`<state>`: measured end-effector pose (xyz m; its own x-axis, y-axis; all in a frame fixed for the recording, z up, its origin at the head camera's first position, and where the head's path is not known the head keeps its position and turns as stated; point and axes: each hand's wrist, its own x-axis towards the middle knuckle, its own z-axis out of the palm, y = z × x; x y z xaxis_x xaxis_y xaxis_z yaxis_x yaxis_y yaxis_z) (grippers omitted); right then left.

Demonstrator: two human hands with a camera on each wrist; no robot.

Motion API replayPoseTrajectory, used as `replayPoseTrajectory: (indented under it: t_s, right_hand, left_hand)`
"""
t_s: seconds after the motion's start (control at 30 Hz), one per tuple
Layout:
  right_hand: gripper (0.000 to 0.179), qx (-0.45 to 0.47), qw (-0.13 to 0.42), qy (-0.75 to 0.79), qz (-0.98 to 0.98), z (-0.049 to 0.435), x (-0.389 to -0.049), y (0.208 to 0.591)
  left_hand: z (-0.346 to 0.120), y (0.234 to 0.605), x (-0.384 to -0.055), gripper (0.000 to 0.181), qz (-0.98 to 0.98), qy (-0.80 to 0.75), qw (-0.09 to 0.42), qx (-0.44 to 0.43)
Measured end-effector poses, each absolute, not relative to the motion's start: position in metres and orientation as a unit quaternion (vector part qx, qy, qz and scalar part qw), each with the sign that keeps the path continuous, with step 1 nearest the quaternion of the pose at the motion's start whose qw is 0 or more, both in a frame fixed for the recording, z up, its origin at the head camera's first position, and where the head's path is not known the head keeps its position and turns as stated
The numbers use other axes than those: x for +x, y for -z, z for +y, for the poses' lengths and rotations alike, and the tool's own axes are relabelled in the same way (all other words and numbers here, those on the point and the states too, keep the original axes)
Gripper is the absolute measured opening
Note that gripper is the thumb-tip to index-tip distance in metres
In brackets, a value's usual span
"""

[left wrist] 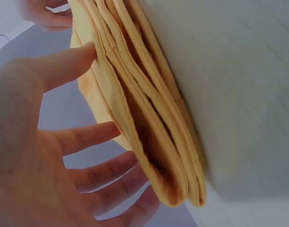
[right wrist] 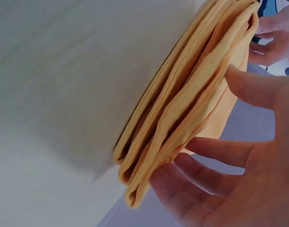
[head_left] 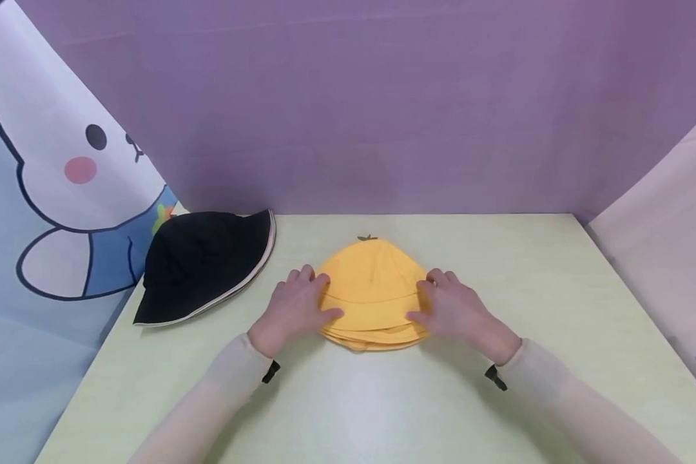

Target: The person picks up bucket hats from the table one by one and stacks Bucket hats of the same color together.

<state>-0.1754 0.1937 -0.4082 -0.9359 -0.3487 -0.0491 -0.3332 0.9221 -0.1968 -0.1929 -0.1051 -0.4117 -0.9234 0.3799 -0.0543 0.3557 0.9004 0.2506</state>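
Yellow bucket hats appear to lie flattened in a stack at the middle of the table, though how many cannot be told. A small green leaf trim tops the crown, and several layers of folded brim show along the near edge. At the stack's left side, my left hand touches the upper cloth with thumb and fingers spread and nearly straight. My right hand rests likewise on the right side, its thumb near the brim and its fingertips against the cloth. Neither hand curls round the stack.
A black bucket hat with a pale brim edge lies at the table's back left. The pale table meets a purple cloth behind and a printed cartoon cloth on the left. A pale cloth hangs on the right.
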Motion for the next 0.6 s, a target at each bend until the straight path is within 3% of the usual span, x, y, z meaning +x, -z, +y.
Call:
replayPoseTrajectory:
  t_s: [0.27, 0.6]
  right_hand:
    - [0.057, -0.187, 0.016, 0.059, 0.98, 0.194, -0.176, 0.417]
    - [0.056, -0.156, 0.047, 0.071, 0.984, 0.209, -0.205, 0.419]
  left_hand:
    - [-0.094, 0.416, -0.198, 0.058, 0.976, -0.088, 0.063, 0.187]
    - [-0.067, 0.421, -0.226, 0.056, 0.977, -0.096, 0.083, 0.172]
